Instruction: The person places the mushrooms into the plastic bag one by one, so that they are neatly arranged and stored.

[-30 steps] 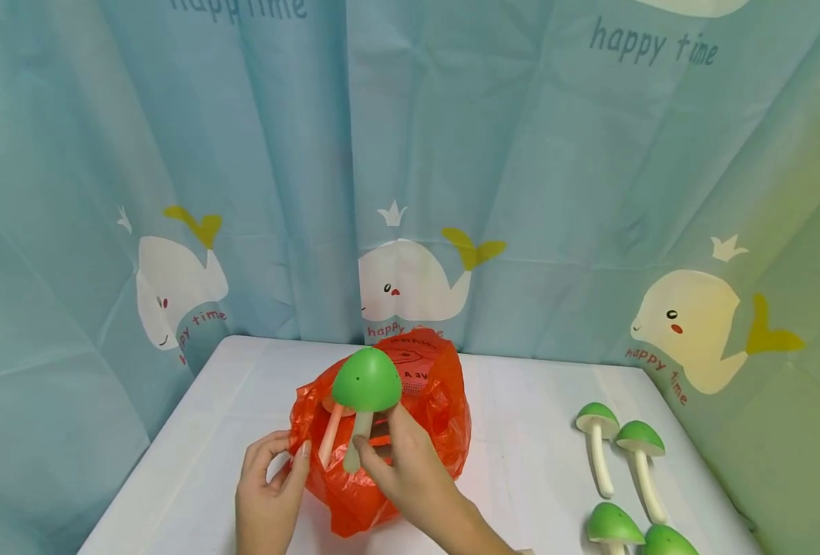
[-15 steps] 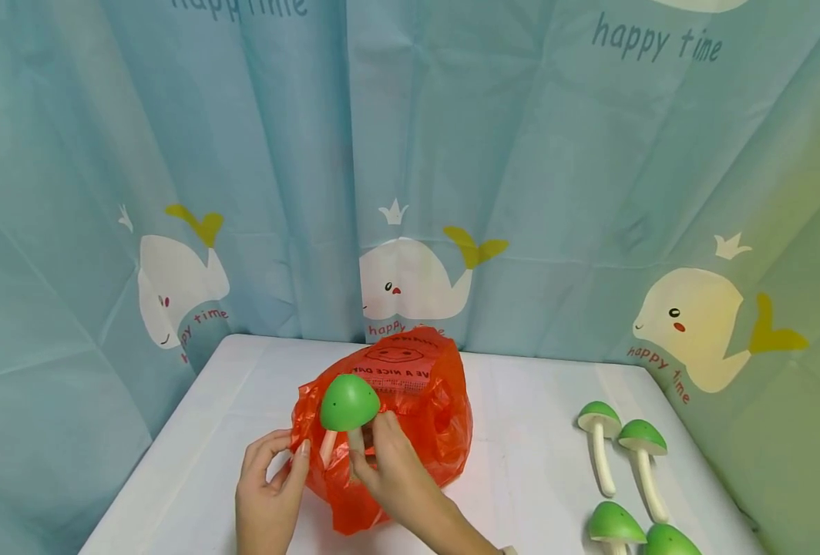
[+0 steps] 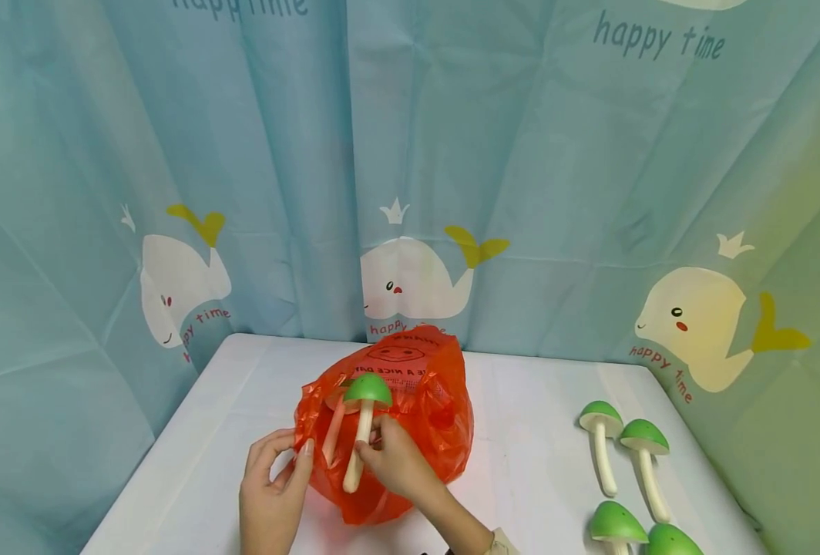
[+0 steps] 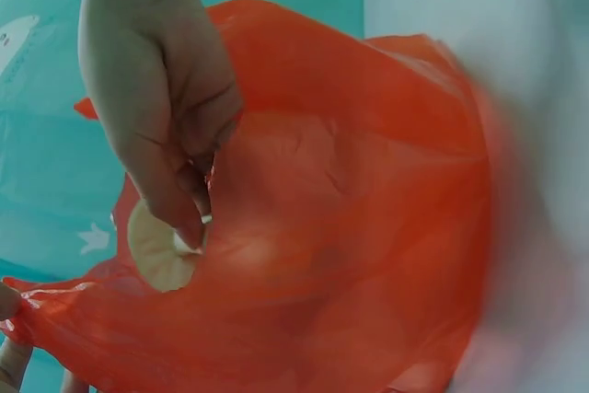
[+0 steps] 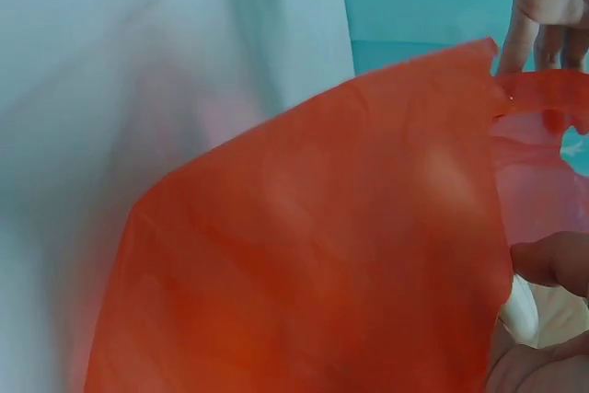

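Note:
A green-capped model mushroom [image 3: 369,391] with a pale stem is held by my right hand [image 3: 399,462], which pinches it by the stem at the mouth of a red plastic bag [image 3: 452,447]. My left hand [image 3: 271,486] pinches the bag's left edge between thumb and fingers. Inside the bag, the stem of another mushroom [image 3: 334,435] shows beside the held one. In the left wrist view the cap's cream underside [image 4: 152,250] is visible below the right hand. From the right wrist, the bag's red side [image 5: 322,255] covers much of the view, hiding most of its contents.
Several more green mushrooms [image 3: 644,439] lie on the white table [image 3: 535,455] at the right. Behind the table hangs a blue curtain [image 3: 562,200] printed with whales. The bag stands near the table's middle.
My right hand has moved the mushroom away from me, deeper into the bag's mouth, tilting it so the cap's underside and stem show. My left hand has stayed at the bag's edge.

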Action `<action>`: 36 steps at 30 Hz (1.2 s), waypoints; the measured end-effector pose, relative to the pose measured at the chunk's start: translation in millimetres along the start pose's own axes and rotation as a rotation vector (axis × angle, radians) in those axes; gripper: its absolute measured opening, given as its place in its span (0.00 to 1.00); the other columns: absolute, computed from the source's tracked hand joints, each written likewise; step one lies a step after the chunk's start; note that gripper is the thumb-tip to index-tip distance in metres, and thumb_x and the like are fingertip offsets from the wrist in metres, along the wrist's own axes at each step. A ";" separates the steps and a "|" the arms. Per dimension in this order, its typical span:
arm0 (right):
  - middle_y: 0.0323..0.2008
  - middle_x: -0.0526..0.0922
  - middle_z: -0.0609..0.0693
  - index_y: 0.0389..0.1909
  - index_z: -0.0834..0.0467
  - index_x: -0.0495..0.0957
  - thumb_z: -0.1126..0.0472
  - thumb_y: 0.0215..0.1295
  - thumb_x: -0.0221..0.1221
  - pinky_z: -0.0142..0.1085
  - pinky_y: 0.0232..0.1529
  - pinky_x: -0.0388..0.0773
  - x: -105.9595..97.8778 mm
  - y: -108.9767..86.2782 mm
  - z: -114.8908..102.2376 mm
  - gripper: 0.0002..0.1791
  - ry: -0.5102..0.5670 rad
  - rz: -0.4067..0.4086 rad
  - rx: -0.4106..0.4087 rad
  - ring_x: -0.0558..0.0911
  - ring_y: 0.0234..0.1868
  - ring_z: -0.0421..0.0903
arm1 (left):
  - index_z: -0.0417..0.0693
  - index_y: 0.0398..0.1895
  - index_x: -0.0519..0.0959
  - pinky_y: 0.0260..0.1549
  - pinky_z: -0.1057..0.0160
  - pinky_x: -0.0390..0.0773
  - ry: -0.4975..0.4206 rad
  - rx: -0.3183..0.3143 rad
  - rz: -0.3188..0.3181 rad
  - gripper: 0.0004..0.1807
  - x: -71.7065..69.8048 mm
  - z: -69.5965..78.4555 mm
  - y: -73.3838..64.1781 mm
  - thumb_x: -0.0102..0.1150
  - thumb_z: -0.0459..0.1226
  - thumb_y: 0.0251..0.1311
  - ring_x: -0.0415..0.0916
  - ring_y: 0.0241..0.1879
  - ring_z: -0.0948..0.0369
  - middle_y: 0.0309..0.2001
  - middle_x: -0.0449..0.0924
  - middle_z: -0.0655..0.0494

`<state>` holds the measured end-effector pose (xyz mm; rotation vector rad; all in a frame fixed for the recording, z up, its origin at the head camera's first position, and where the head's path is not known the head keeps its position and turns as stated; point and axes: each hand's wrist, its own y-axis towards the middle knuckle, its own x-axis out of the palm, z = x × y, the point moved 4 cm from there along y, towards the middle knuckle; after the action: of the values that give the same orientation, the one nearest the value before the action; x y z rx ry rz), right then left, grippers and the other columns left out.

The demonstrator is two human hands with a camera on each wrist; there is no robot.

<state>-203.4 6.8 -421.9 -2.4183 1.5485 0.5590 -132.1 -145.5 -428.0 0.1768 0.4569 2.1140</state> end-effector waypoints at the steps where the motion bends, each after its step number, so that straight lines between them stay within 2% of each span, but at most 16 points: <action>1: 0.27 0.68 0.49 0.37 0.66 0.67 0.64 0.56 0.57 0.27 0.19 0.70 -0.1 1.7 1.1 0.12 0.011 0.005 0.013 0.70 0.23 0.40 | 0.42 0.37 0.76 0.31 0.59 0.75 -0.007 0.005 0.002 0.09 0.1 -0.5 0.1 0.58 0.34 0.52 0.65 0.45 0.57 0.45 0.66 0.50; 2: 0.27 0.68 0.50 0.37 0.66 0.67 0.63 0.56 0.57 0.27 0.19 0.70 0.2 3.2 2.2 0.13 0.029 0.006 0.029 0.70 0.22 0.40 | 0.42 0.36 0.76 0.32 0.57 0.74 0.009 0.003 0.002 0.09 0.5 3.2 0.4 0.58 0.34 0.52 0.65 0.45 0.56 0.45 0.66 0.50; 4: 0.27 0.68 0.50 0.38 0.67 0.67 0.63 0.56 0.57 0.29 0.20 0.72 1.6 6.3 3.7 0.13 0.079 0.006 0.056 0.71 0.22 0.40 | 0.41 0.35 0.76 0.32 0.60 0.75 -0.025 0.027 0.005 0.08 0.7 -0.4 1.2 0.59 0.33 0.51 0.66 0.46 0.56 0.45 0.66 0.49; 5: 0.27 0.68 0.50 0.39 0.67 0.67 0.64 0.56 0.57 0.30 0.21 0.73 2.2 7.8 3.6 0.14 0.102 0.010 0.063 0.72 0.23 0.41 | 0.41 0.35 0.76 0.32 0.60 0.75 -0.014 0.020 0.005 0.08 1.0 -0.1 1.3 0.59 0.34 0.52 0.66 0.46 0.56 0.45 0.66 0.50; 6: 0.28 0.69 0.51 0.40 0.68 0.67 0.64 0.57 0.56 0.31 0.22 0.74 2.9 9.5 3.5 0.14 0.125 0.016 0.069 0.72 0.23 0.41 | 0.43 0.36 0.76 0.32 0.59 0.74 0.033 -0.004 0.001 0.08 0.9 10.6 0.9 0.58 0.36 0.53 0.65 0.45 0.56 0.45 0.66 0.51; 10: 0.28 0.70 0.51 0.42 0.70 0.67 0.64 0.58 0.55 0.35 0.27 0.77 6.6 16.2 0.5 0.15 0.211 0.050 0.084 0.75 0.26 0.43 | 0.43 0.35 0.75 0.32 0.60 0.74 0.061 -0.044 0.005 0.08 1.5 15.4 -0.4 0.58 0.36 0.53 0.65 0.44 0.58 0.45 0.66 0.53; 15: 0.24 0.70 0.50 0.40 0.70 0.69 0.65 0.59 0.53 0.33 0.24 0.74 11.7 22.3 -2.7 0.12 0.244 0.089 0.101 0.72 0.23 0.41 | 0.40 0.31 0.75 0.32 0.62 0.74 0.075 -0.065 0.036 0.05 0.3 18.6 -1.1 0.59 0.31 0.50 0.67 0.42 0.60 0.42 0.67 0.54; 17: 0.22 0.70 0.50 0.38 0.69 0.69 0.65 0.59 0.53 0.31 0.22 0.71 13.5 24.9 -1.5 0.11 0.253 0.099 0.114 0.70 0.22 0.41 | 0.41 0.32 0.75 0.33 0.59 0.73 0.097 -0.086 0.030 0.06 0.2 20.1 -0.9 0.59 0.33 0.51 0.67 0.42 0.61 0.43 0.67 0.56; 24: 0.18 0.67 0.49 0.36 0.73 0.69 0.70 0.59 0.50 0.27 0.18 0.65 17.3 34.4 13.5 0.08 0.346 0.164 0.161 0.66 0.18 0.39 | 0.41 0.32 0.76 0.31 0.61 0.75 0.003 0.003 0.039 0.07 -0.2 12.1 -1.2 0.60 0.32 0.49 0.67 0.42 0.57 0.43 0.67 0.50; 25: 0.17 0.67 0.49 0.35 0.74 0.69 0.71 0.58 0.50 0.27 0.18 0.64 17.4 36.3 16.5 0.08 0.348 0.182 0.159 0.66 0.18 0.39 | 0.42 0.32 0.76 0.31 0.58 0.74 0.037 -0.021 0.036 0.07 -0.6 15.7 -1.6 0.60 0.34 0.50 0.67 0.42 0.57 0.43 0.67 0.51; 28: 0.18 0.68 0.52 0.36 0.75 0.69 0.71 0.57 0.51 0.30 0.17 0.63 18.4 45.4 35.2 0.09 0.320 0.236 0.173 0.65 0.18 0.41 | 0.41 0.32 0.76 0.31 0.61 0.74 0.038 -0.014 0.041 0.07 -1.7 11.3 -1.5 0.60 0.34 0.50 0.67 0.42 0.56 0.43 0.67 0.50; 29: 0.19 0.69 0.52 0.36 0.74 0.70 0.70 0.57 0.52 0.31 0.17 0.65 19.5 50.8 47.2 0.10 0.304 0.253 0.160 0.67 0.18 0.42 | 0.41 0.33 0.76 0.32 0.58 0.74 0.041 -0.024 0.032 0.07 -2.0 10.9 -1.2 0.60 0.34 0.50 0.67 0.42 0.55 0.43 0.67 0.50; 30: 0.20 0.69 0.52 0.36 0.73 0.70 0.68 0.58 0.52 0.32 0.16 0.65 22.6 60.2 66.8 0.10 0.300 0.268 0.115 0.67 0.19 0.42 | 0.42 0.33 0.76 0.32 0.61 0.75 0.043 -0.011 0.034 0.08 -1.9 6.8 -1.0 0.60 0.34 0.50 0.67 0.42 0.56 0.44 0.67 0.50; 31: 0.21 0.70 0.53 0.36 0.71 0.70 0.65 0.58 0.53 0.34 0.17 0.66 24.4 66.9 81.4 0.11 0.278 0.279 0.116 0.68 0.19 0.43 | 0.41 0.34 0.76 0.31 0.64 0.75 0.036 0.006 0.034 0.07 -1.8 -0.5 -0.7 0.60 0.32 0.50 0.67 0.43 0.57 0.44 0.67 0.50; 33: 0.21 0.71 0.52 0.35 0.68 0.71 0.60 0.58 0.54 0.35 0.17 0.67 29.0 81.0 114.7 0.13 0.247 0.298 0.074 0.70 0.20 0.43 | 0.41 0.35 0.76 0.32 0.59 0.75 0.050 -0.024 0.012 0.08 -1.7 0.1 -0.2 0.59 0.33 0.51 0.66 0.44 0.55 0.45 0.66 0.50; 36: 0.19 0.70 0.51 0.32 0.69 0.71 0.62 0.58 0.54 0.33 0.16 0.66 24.1 74.6 106.5 0.11 0.218 0.325 0.079 0.69 0.18 0.42 | 0.44 0.39 0.75 0.33 0.61 0.76 0.086 -0.078 -0.002 0.10 -1.0 -3.4 -0.2 0.57 0.37 0.54 0.66 0.45 0.59 0.46 0.66 0.54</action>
<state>-283.1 -4.5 -526.7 -2.2440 2.0324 0.2869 -132.4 -147.1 -431.2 0.0407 0.4245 2.1392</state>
